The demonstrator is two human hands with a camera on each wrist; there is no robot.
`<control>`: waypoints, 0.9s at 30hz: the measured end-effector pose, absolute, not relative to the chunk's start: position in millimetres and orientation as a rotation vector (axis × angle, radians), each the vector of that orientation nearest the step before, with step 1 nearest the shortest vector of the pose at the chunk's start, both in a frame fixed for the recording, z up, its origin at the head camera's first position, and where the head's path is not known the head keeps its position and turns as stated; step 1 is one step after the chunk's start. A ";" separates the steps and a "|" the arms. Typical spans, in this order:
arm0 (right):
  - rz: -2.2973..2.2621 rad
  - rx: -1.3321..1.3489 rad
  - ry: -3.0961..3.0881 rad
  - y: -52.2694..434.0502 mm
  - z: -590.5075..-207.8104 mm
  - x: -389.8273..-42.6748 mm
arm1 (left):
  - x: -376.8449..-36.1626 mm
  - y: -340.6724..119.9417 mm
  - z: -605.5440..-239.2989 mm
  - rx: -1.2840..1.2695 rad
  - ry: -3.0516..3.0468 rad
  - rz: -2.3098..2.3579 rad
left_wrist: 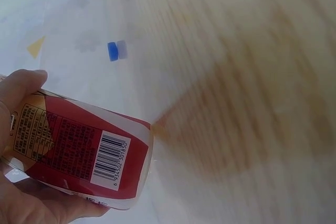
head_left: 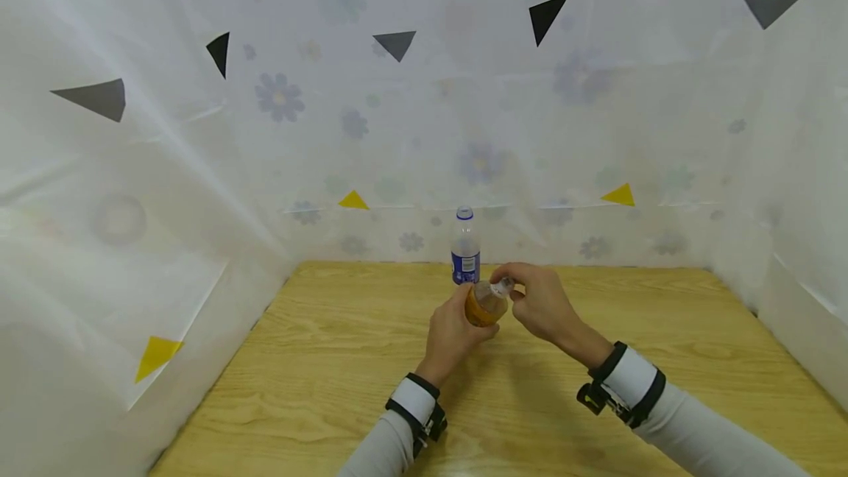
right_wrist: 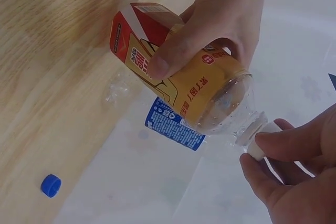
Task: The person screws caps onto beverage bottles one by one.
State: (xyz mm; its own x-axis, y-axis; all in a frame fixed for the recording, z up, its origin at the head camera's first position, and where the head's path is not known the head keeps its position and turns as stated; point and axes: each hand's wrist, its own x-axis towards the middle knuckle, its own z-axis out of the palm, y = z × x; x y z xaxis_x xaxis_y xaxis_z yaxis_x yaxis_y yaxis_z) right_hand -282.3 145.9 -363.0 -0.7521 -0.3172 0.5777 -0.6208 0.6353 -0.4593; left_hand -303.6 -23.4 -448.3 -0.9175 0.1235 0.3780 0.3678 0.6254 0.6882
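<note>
Tilted over the table, a clear plastic drink bottle [head_left: 486, 306] with an orange and red label is in my left hand [head_left: 452, 333], the fingers and thumb wrapped round its body. The label's red side with a barcode shows in the left wrist view on the bottle [left_wrist: 89, 145]. My right hand [head_left: 546, 305] is at the neck, thumb and fingers pinching a white cap [right_wrist: 257, 148] at the mouth. Just behind the hands stands a clear bottle [head_left: 466, 260] with a blue label, upright and uncapped.
A loose blue cap [right_wrist: 51, 185] lies on the wooden table [head_left: 318, 359]. White flower-patterned sheeting [head_left: 411, 131] encloses the back and sides, with black, grey and yellow triangles on it.
</note>
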 end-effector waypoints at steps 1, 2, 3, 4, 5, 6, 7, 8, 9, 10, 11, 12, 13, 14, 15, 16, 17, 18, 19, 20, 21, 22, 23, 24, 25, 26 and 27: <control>0.923 0.735 -2.418 146.1 -362.7 -282.1 | -303.2 -23.1 -448.3 -0.402 -2.549 -1.178; 0.931 0.732 -2.429 146.4 -362.4 -281.8 | -302.9 -22.9 -448.2 -0.405 -2.544 -1.175; 0.937 0.729 -2.441 146.7 -362.1 -281.5 | -302.5 -22.7 -448.2 -0.409 -2.538 -1.172; 0.944 0.725 -2.453 147.0 -361.7 -281.3 | -302.3 -22.5 -448.2 -0.412 -2.533 -1.168; 0.943 0.721 -2.464 147.2 -361.3 -281.0 | -302.1 -22.4 -448.2 -0.413 -2.527 -1.165; 0.940 0.716 -2.474 147.5 -360.8 -280.8 | -302.1 -22.3 -448.2 -0.415 -2.526 -1.166; 0.936 0.711 -2.482 147.6 -360.4 -280.5 | -302.3 -22.3 -448.4 -0.416 -2.528 -1.167; 0.926 0.707 -2.487 147.6 -359.8 -280.3 | -302.4 -22.4 -448.5 -0.417 -2.530 -1.167; 0.915 0.701 -2.492 147.5 -359.1 -280.2 | -302.6 -22.4 -448.6 -0.418 -2.533 -1.168; 0.904 0.692 -2.497 147.3 -358.5 -280.2 | -302.9 -22.4 -448.8 -0.419 -2.536 -1.170; 0.889 0.683 -2.501 147.2 -357.9 -280.3 | -303.1 -22.4 -449.0 -0.418 -2.539 -1.170; 0.880 0.675 -2.505 147.0 -357.3 -280.4 | -303.3 -22.4 -449.2 -0.417 -2.543 -1.173; 0.871 0.667 -2.511 146.9 -357.0 -280.5 | -303.4 -22.5 -449.2 -0.415 -2.548 -1.171; 0.862 0.658 -2.519 146.9 -356.6 -280.6 | -303.3 -22.5 -449.1 -0.414 -2.549 -1.168; 0.858 0.648 -2.526 147.0 -356.5 -280.7 | -303.3 -22.5 -449.2 -0.415 -2.550 -1.162; 0.856 0.640 -2.531 147.1 -356.4 -280.7 | -303.2 -22.5 -449.1 -0.416 -2.548 -1.156; 0.851 0.635 -2.534 147.3 -356.4 -280.7 | -303.1 -22.4 -449.0 -0.417 -2.548 -1.151; 0.850 0.630 -2.538 147.4 -356.6 -280.8 | -303.0 -22.2 -448.9 -0.422 -2.546 -1.144; 0.849 0.624 -2.542 147.6 -356.8 -280.8 | -303.1 -22.1 -448.9 -0.426 -2.545 -1.139; 0.848 0.618 -2.544 147.8 -357.1 -281.0 | -303.0 -21.9 -448.9 -0.430 -2.543 -1.137; 0.841 0.613 -2.543 148.1 -357.4 -281.1 | -303.2 -21.7 -449.2 -0.434 -2.543 -1.132; 0.833 0.608 -2.541 148.4 -357.6 -281.3 | -303.4 -21.5 -449.4 -0.437 -2.542 -1.132; 0.827 0.603 -2.541 148.8 -357.7 -281.6 | -303.6 -21.3 -449.6 -0.439 -2.543 -1.128; 0.820 0.598 -2.540 149.2 -357.9 -281.8 | -303.8 -21.0 -449.9 -0.440 -2.543 -1.124; 0.816 0.592 -2.540 149.6 -358.0 -282.0 | -303.9 -20.8 -450.3 -0.438 -2.544 -1.124; 0.812 0.589 -2.541 150.0 -358.0 -282.1 | -304.0 -20.5 -450.5 -0.438 -2.545 -1.120; 0.810 0.587 -2.539 150.4 -358.2 -282.2 | -304.2 -20.3 -450.8 -0.436 -2.546 -1.118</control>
State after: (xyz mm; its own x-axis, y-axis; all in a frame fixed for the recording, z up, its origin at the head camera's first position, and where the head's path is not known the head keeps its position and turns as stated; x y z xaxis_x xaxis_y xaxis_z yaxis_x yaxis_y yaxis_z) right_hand -282.2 150.4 -358.2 -0.8274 -0.2649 0.4952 -0.5026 0.7426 -0.4426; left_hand -304.2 -20.3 -450.8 -0.9003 0.1457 0.4101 0.4005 0.6463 0.6495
